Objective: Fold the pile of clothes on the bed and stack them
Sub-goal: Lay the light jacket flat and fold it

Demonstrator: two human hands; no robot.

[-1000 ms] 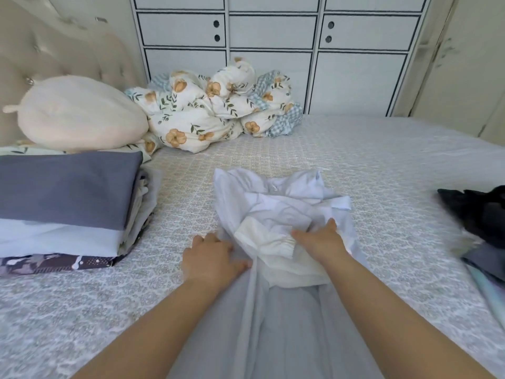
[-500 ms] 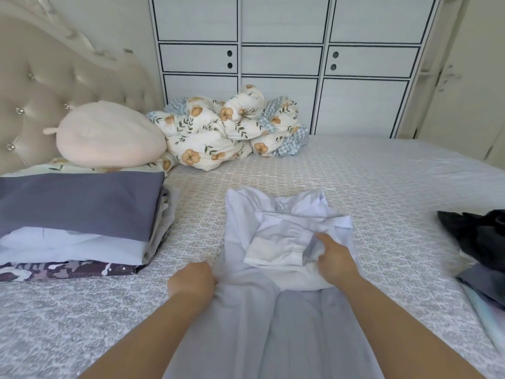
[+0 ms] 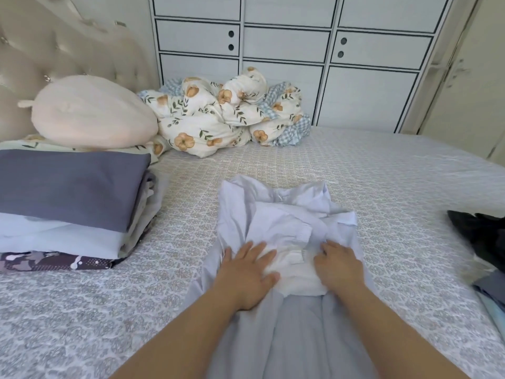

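Head view. My left hand [image 3: 246, 272] lies flat on the pale blue garment [image 3: 276, 222], fingers straight and spread, palm down; it presses the cloth and grasps nothing. My right hand [image 3: 337, 266] rests on the same garment just beside the left, fingers bent at the knuckles with the tips dug into the fabric; whether it pinches a fold or only presses cannot be told from this angle. Between the two hands sits a white folded section [image 3: 293, 265] of the garment, touched by both.

The garment lies spread on the bed [image 3: 396, 170], centre foreground, its lower part running toward me between my forearms.

A stack of folded clothes [image 3: 68, 203] stands at the left of the bed, grey-purple piece on top, patterned piece at the bottom. Dark unfolded clothes [image 3: 481, 233] lie at the right edge. A round cream pillow [image 3: 90, 113] and a floral quilt [image 3: 218, 116] lie near the headboard [image 3: 54, 47], with white cabinets [image 3: 287, 47] behind.
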